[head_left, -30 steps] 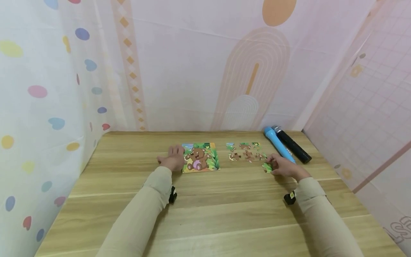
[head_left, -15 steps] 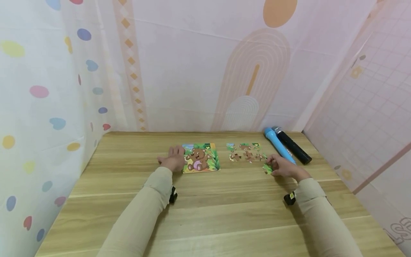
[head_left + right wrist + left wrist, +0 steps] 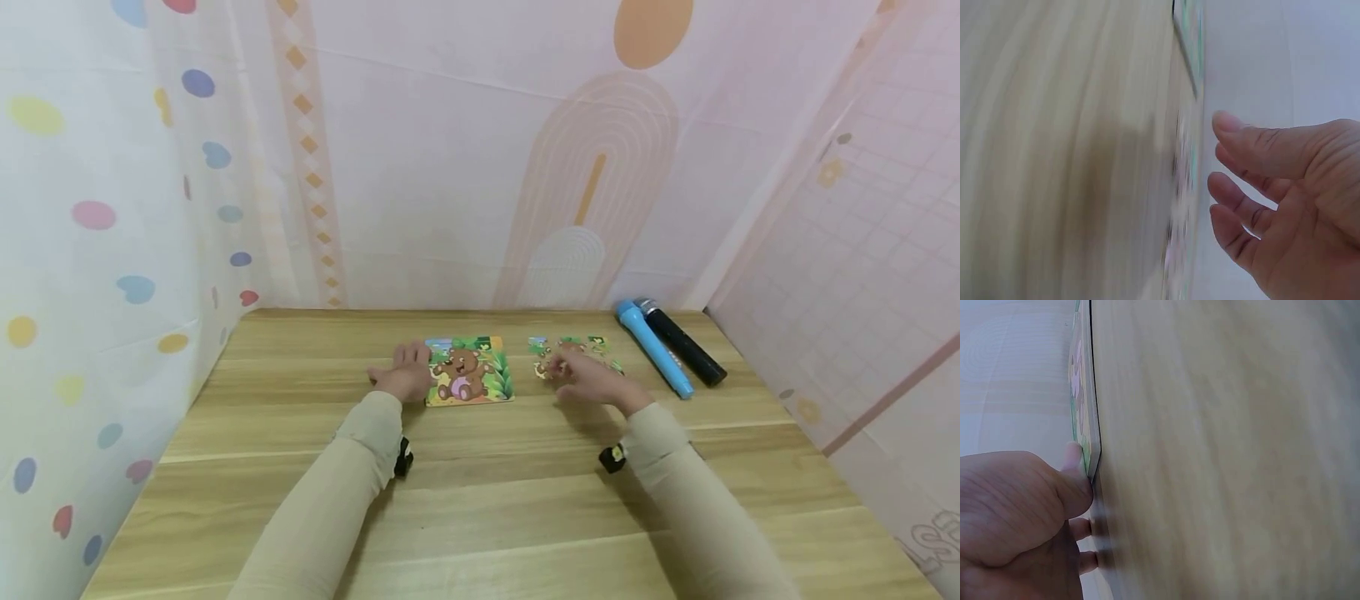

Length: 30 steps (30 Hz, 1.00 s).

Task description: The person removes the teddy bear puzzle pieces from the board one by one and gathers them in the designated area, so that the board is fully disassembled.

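Note:
My left hand point(image 3: 405, 374) rests at the left edge of a flat bear picture puzzle point(image 3: 470, 372), its fingers extended. In the left wrist view a fingertip touches the corner of the bear picture puzzle point(image 3: 1084, 394). My right hand point(image 3: 590, 379) is over the loose puzzle pieces point(image 3: 537, 342), right of the picture, and covers some of them. Seen from the right wrist, the right hand point(image 3: 1285, 187) has loosely bent fingers, thumb apart, with nothing visible between them. The pieces beside it are blurred there.
A light blue microphone point(image 3: 655, 347) and a black microphone point(image 3: 684, 343) lie side by side at the back right of the wooden table point(image 3: 480, 492). Patterned curtains point(image 3: 420, 167) hang behind and along the sides.
My right hand has moved left from the green piece at the lower right to above the middle of the loose pieces. My left hand stays at the picture's edge.

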Each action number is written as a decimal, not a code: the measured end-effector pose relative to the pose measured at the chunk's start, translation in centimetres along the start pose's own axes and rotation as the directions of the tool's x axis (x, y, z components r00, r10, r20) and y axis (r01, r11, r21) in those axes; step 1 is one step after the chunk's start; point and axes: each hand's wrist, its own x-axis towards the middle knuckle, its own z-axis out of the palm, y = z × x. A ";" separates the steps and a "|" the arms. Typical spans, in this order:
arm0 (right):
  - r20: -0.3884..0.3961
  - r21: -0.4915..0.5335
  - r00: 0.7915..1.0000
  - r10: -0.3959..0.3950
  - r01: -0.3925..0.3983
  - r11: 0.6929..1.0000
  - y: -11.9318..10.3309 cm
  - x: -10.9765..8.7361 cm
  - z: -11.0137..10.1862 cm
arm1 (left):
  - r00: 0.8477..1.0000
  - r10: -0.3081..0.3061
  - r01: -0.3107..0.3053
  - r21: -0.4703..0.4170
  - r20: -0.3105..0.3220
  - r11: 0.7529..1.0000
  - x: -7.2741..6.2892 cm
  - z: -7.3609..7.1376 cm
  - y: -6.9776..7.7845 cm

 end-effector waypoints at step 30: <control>0.094 -0.065 0.989 -0.113 0.119 0.991 -6.4 8.9 6.7 | 1.000 -0.017 0.017 -0.002 -0.003 1.000 1.1 0.3 0.3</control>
